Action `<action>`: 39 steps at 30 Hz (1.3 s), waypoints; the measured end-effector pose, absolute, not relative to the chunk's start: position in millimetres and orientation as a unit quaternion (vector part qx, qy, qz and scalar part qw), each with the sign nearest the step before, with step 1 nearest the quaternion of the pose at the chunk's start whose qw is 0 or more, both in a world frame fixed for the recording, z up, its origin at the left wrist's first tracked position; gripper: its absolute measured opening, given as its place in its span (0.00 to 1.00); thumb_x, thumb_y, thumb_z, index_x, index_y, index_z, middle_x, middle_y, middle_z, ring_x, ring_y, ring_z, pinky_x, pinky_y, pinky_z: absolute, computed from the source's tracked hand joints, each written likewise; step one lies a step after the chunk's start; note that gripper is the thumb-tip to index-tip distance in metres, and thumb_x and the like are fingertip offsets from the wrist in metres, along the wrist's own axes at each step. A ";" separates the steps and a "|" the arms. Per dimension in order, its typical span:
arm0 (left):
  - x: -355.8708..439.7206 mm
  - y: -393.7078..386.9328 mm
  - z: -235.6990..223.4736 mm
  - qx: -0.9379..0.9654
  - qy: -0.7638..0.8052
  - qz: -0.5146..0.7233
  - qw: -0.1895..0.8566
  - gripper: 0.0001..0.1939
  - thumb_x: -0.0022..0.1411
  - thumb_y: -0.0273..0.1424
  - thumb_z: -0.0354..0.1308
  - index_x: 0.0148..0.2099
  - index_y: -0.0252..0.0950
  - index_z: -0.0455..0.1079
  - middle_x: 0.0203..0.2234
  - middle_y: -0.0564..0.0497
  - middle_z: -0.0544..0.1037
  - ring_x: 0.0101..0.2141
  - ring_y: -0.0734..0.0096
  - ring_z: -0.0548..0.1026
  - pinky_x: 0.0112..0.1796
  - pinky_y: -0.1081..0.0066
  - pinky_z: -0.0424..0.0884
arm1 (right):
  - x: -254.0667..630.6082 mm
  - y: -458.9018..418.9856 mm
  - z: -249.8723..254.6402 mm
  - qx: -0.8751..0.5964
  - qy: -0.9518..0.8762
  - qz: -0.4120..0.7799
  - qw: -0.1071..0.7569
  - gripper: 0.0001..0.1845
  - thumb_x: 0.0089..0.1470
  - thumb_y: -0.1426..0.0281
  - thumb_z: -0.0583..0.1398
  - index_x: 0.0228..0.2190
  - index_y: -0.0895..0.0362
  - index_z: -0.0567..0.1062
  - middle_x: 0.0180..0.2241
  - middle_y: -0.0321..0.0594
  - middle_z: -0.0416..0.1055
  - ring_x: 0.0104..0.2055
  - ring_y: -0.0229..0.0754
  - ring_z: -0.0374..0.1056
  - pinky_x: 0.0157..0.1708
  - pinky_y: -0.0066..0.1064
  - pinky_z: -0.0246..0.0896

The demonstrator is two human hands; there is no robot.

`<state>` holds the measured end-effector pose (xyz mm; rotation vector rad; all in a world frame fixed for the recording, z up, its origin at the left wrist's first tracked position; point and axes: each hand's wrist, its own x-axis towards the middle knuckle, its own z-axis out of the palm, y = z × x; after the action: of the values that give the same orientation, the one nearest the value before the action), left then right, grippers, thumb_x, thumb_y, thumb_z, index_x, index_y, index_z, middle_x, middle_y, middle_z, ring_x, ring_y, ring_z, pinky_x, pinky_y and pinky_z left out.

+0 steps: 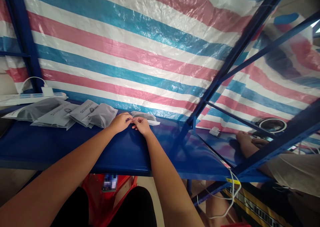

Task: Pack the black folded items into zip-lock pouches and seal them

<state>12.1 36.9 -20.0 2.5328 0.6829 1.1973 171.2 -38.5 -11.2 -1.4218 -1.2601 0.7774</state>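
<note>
Both my hands meet at the back of a blue shelf table. My left hand and my right hand are closed in a pinch on the near edge of a small grey-and-white pouch that lies flat against the striped tarp. The fingertips of both hands touch each other over the pouch. To the left lies a row of several grey zip pouches with printed labels, overlapping one another.
A white power strip with a plugged charger sits at the far left. A red, white and blue striped tarp forms the back wall. Blue metal frame bars divide off the bay to the right, where another person's hands work. A red crate sits under the table.
</note>
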 end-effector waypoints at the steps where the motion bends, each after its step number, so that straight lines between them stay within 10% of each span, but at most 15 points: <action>1: 12.1 37.0 -20.0 0.870 0.239 0.411 0.128 0.09 0.65 0.33 0.55 0.38 0.40 0.77 0.36 0.50 0.78 0.35 0.67 0.75 0.38 0.67 0.69 | 171.2 -38.2 -11.9 -0.593 -0.524 0.322 0.520 0.04 0.58 0.71 0.63 0.35 0.58 0.78 0.32 0.39 0.80 0.24 0.33 0.74 0.20 0.20 0.63; 39: 9.7 30.3 -14.4 0.871 0.218 0.417 0.141 0.07 0.63 0.30 0.55 0.34 0.39 0.73 0.34 0.51 0.77 0.32 0.69 0.73 0.36 0.68 0.68 | 173.0 -37.8 -12.8 -0.594 -0.537 0.315 0.510 0.03 0.58 0.70 0.62 0.34 0.57 0.77 0.31 0.38 0.80 0.21 0.33 0.72 0.18 0.20 0.62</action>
<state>9.7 30.3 -14.4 2.5151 0.6287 1.2046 173.0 -37.8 -12.8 -1.4289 -1.2919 0.7585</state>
